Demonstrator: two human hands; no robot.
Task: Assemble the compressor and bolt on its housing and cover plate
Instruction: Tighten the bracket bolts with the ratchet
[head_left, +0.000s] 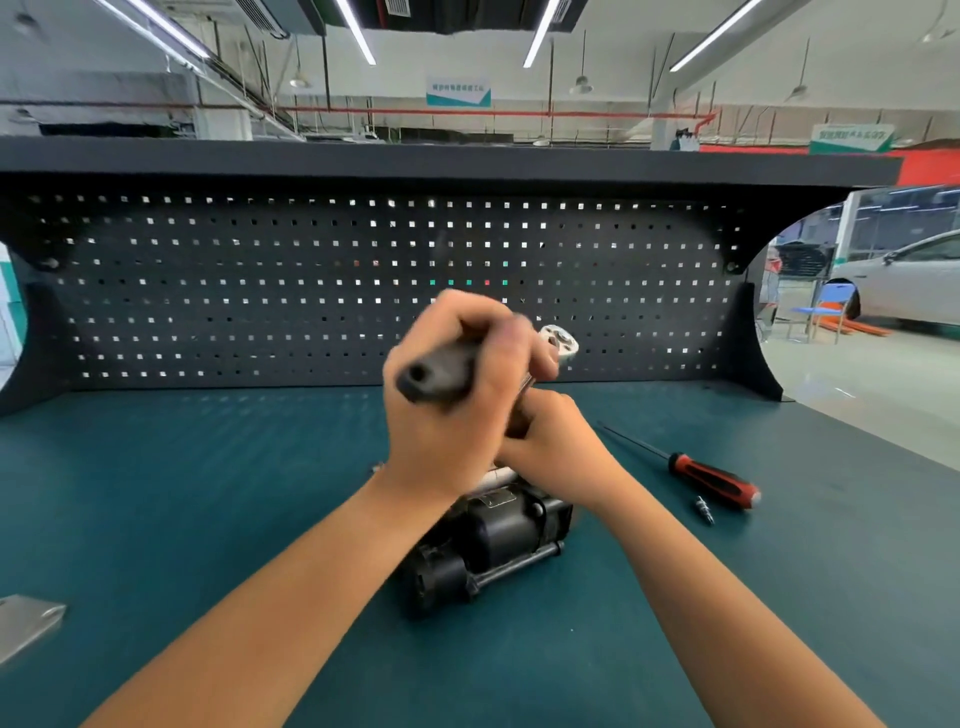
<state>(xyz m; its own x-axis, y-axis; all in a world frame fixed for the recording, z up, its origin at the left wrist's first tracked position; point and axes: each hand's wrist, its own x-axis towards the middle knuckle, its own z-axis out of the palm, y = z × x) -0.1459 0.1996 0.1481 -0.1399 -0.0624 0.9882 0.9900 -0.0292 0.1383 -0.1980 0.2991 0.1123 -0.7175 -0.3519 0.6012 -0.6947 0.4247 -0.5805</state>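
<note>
A black compressor (488, 545) lies on the green bench mat, its far end hidden behind my hands. My left hand (452, 395) grips the dark handle of a ratchet wrench (441, 371), whose round silver head (558, 343) sticks out to the right, above the compressor. My right hand (558, 441) sits just below and right of the left one, over the compressor's far end, fingers curled around something I cannot make out. The wrench and left hand are motion-blurred.
A red-and-black screwdriver (711, 480) lies on the mat to the right, with a small metal bit (704, 509) beside it. A flat metal plate (26, 623) rests at the left edge. A black pegboard (260, 291) backs the bench.
</note>
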